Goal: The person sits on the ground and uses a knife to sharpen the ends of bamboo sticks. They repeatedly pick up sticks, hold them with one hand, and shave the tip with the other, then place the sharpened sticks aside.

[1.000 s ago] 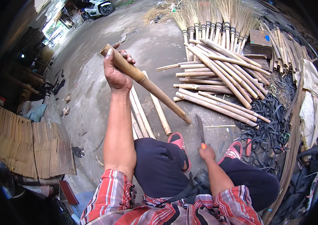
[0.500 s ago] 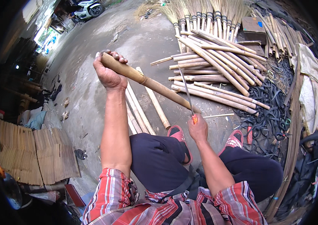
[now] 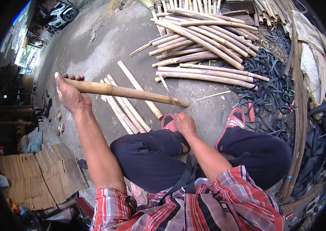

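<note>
We have the right hand gripping a knife by its orange handle, blurred blade crossing the bamboo pole near its right end; contact unclear. Left hand clutches the pole's thicker left end. Beyond, we see loose poles on the ground, then a heaped pile.

Stretches as grey floor across the middle. Carries piled bamboo poles upper right, loose poles left of centre, black strips at right.
</note>
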`<state>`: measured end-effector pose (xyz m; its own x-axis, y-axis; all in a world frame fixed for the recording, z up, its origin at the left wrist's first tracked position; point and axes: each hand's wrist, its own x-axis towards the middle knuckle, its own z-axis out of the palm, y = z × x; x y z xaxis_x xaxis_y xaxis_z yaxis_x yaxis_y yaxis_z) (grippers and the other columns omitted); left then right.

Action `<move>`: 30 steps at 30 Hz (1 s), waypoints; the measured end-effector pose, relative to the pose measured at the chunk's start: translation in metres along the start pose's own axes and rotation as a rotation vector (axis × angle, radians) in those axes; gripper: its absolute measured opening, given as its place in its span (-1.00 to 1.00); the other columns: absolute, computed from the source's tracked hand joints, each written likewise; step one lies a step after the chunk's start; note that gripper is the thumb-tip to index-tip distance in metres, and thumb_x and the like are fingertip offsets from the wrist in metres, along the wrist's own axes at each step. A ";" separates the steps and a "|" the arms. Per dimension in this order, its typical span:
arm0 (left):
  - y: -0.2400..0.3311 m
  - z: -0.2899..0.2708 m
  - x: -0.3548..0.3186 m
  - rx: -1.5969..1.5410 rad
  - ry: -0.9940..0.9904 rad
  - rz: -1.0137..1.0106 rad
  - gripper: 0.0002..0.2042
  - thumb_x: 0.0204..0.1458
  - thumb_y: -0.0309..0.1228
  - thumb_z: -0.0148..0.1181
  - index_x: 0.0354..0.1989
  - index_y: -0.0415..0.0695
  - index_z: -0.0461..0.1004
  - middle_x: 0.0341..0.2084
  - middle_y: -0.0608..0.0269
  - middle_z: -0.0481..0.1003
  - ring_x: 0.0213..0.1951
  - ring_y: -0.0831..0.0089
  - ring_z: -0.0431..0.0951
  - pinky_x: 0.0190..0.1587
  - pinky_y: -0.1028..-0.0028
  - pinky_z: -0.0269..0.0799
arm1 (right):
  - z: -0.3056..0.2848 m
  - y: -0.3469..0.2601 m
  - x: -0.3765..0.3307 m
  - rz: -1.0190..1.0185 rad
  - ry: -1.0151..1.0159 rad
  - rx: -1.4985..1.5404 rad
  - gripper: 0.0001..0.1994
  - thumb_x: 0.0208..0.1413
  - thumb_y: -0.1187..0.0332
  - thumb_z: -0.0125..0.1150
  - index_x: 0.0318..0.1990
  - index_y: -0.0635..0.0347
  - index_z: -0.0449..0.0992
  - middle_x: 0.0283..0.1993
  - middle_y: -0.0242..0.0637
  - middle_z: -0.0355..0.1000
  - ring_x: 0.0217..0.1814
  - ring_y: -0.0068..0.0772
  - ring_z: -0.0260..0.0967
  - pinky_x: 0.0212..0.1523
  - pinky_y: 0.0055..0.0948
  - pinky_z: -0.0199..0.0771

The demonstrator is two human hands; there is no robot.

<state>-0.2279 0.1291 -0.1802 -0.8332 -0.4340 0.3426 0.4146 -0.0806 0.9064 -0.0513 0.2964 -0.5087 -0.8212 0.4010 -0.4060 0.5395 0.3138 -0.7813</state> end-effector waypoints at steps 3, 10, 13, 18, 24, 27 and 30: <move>-0.005 -0.001 0.001 0.009 -0.035 0.036 -0.63 0.30 -0.12 0.16 -0.19 -0.20 0.25 -0.52 0.26 0.34 -0.50 0.45 0.45 -0.32 0.35 0.58 | -0.012 0.038 0.002 0.245 0.027 -0.109 -0.61 0.19 0.03 0.16 -0.21 0.25 0.60 -0.24 0.19 0.56 -0.13 0.31 0.52 -0.10 0.09 0.51; -0.014 0.012 0.004 0.071 -0.056 0.080 -0.61 0.27 -0.08 0.21 -0.21 -0.14 0.23 -0.51 0.28 0.32 -0.51 0.46 0.44 -0.33 0.32 0.54 | -0.005 0.009 0.030 -0.064 0.090 0.112 -0.61 0.22 0.04 0.16 -0.25 0.26 0.60 -0.24 0.17 0.56 -0.09 0.25 0.53 -0.09 0.07 0.50; -0.012 0.017 0.003 0.024 -0.062 0.069 -0.63 0.29 -0.10 0.19 -0.19 -0.15 0.23 -0.51 0.26 0.34 -0.51 0.46 0.43 -0.35 0.33 0.53 | -0.004 0.018 0.033 -0.009 0.065 0.089 -0.61 0.21 0.04 0.16 -0.27 0.26 0.59 -0.25 0.17 0.56 -0.10 0.28 0.52 -0.11 0.10 0.48; -0.011 0.018 0.002 0.057 -0.081 0.100 -0.64 0.31 -0.11 0.15 -0.18 -0.14 0.22 -0.49 0.27 0.33 -0.49 0.49 0.44 -0.34 0.36 0.54 | -0.010 0.052 0.021 0.153 0.100 -0.034 -0.57 0.20 0.01 0.21 -0.34 0.30 0.55 -0.41 0.12 0.53 -0.27 0.29 0.52 -0.28 0.02 0.44; -0.013 0.014 0.001 0.078 -0.063 0.092 -0.64 0.30 -0.10 0.16 -0.22 -0.13 0.23 -0.49 0.26 0.32 -0.49 0.46 0.43 -0.33 0.35 0.52 | -0.001 0.028 0.040 -0.197 0.239 0.314 -0.58 0.19 0.01 0.22 -0.33 0.29 0.58 -0.42 0.10 0.55 -0.28 0.24 0.54 -0.28 -0.02 0.46; -0.012 0.014 0.003 -0.001 -0.085 0.077 -0.64 0.30 -0.11 0.17 -0.22 -0.14 0.22 -0.49 0.25 0.32 -0.49 0.46 0.43 -0.35 0.36 0.52 | -0.006 0.026 0.032 0.036 0.104 0.068 -0.55 0.21 0.00 0.19 -0.37 0.30 0.56 -0.38 0.20 0.51 -0.21 0.33 0.50 -0.22 0.05 0.48; -0.013 0.010 0.005 0.011 -0.037 0.065 -0.64 0.30 -0.13 0.18 -0.21 -0.15 0.21 -0.48 0.24 0.33 -0.50 0.46 0.43 -0.36 0.37 0.52 | -0.012 0.030 0.023 0.078 0.097 0.017 -0.57 0.21 0.01 0.17 -0.34 0.29 0.59 -0.35 0.19 0.53 -0.18 0.29 0.52 -0.18 0.04 0.51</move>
<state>-0.2412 0.1369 -0.1881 -0.8176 -0.4042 0.4100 0.4649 -0.0434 0.8843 -0.0512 0.3258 -0.5359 -0.7547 0.5055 -0.4182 0.5968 0.2645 -0.7575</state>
